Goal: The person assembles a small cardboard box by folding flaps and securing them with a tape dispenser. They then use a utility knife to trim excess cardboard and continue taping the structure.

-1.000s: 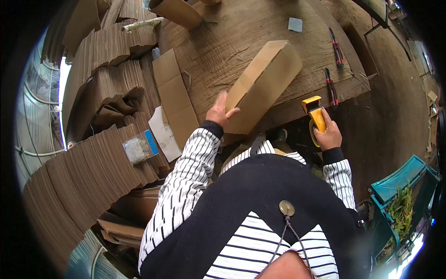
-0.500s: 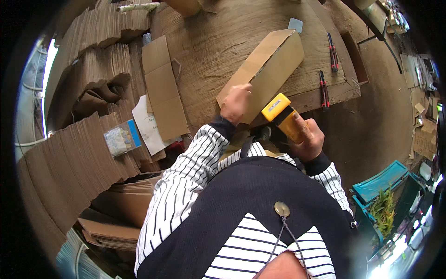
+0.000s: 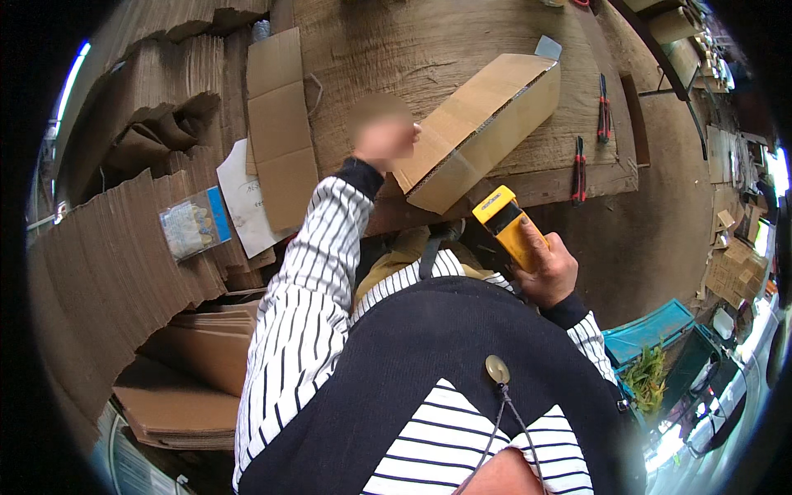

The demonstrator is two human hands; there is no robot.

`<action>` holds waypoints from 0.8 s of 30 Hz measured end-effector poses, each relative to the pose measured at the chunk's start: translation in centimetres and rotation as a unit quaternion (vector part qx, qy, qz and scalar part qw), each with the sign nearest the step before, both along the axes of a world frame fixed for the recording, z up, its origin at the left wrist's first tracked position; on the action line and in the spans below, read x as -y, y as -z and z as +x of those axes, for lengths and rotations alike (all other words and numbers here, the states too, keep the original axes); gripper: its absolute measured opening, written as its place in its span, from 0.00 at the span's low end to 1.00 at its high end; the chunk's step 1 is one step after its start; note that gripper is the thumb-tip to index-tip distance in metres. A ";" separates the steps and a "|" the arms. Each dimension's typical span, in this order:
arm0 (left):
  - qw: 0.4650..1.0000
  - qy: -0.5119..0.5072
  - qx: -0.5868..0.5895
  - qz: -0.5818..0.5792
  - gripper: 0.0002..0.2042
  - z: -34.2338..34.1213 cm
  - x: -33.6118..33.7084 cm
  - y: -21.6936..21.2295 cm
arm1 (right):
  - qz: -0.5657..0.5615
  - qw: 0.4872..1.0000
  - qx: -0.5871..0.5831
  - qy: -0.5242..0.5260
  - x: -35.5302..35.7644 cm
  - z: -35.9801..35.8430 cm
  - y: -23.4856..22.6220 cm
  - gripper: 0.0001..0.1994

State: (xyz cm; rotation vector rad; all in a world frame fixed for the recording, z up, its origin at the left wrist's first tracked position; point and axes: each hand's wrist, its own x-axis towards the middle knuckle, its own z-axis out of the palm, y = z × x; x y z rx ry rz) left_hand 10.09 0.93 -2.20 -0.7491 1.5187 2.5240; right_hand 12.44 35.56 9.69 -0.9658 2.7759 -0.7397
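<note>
On the wooden table lies a long cardboard box (image 3: 483, 124), set slantwise, with a seam along its upper edge. My left hand (image 3: 386, 139) is at the box's near left corner; its fingers are blurred, so I cannot make out their shape or whether they touch the cardboard. Closer to my body, off the table's front edge, my right hand (image 3: 549, 268) is wrapped around a yellow and black hand tool (image 3: 513, 227), thumb along its top. The tool's broad yellow end points toward the box without touching it.
Two red and black utility knives (image 3: 579, 171) (image 3: 605, 109) lie on the table's right side. A flattened cardboard piece (image 3: 280, 132) lies at the left, beside tall stacks of cardboard (image 3: 124, 264). A teal bin (image 3: 648, 334) with green plants stands at the lower right.
My left hand has moved left and up from the box's near end. The box appears shifted slightly right. The yellow tool stays in my right hand, a little lower.
</note>
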 end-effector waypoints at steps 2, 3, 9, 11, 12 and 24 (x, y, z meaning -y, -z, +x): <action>0.994 0.069 -0.014 0.088 0.11 -0.9 1.8 2.7 | 0.021 1.000 -0.001 0.001 0.5 -0.4 0.3 0.39; 0.986 0.105 -0.020 0.130 0.12 -1.5 2.3 3.2 | 0.029 1.000 -0.001 0.003 0.9 -0.6 0.6 0.39; 0.959 0.040 -0.210 -0.186 0.14 -1.5 3.4 8.2 | 0.034 0.999 0.014 0.016 3.3 -1.3 1.3 0.38; 0.826 0.031 -0.244 -0.507 0.13 -1.3 5.1 11.3 | 0.037 0.999 0.017 0.014 4.3 -1.4 1.6 0.38; 0.835 0.023 -0.216 -0.505 0.13 -1.0 5.6 13.7 | 0.051 0.998 0.021 0.011 4.6 -1.4 1.8 0.39; 0.790 -0.009 -0.120 -0.601 0.10 -1.6 -0.1 21.0 | 0.084 0.994 0.062 0.014 5.5 -2.2 8.0 0.35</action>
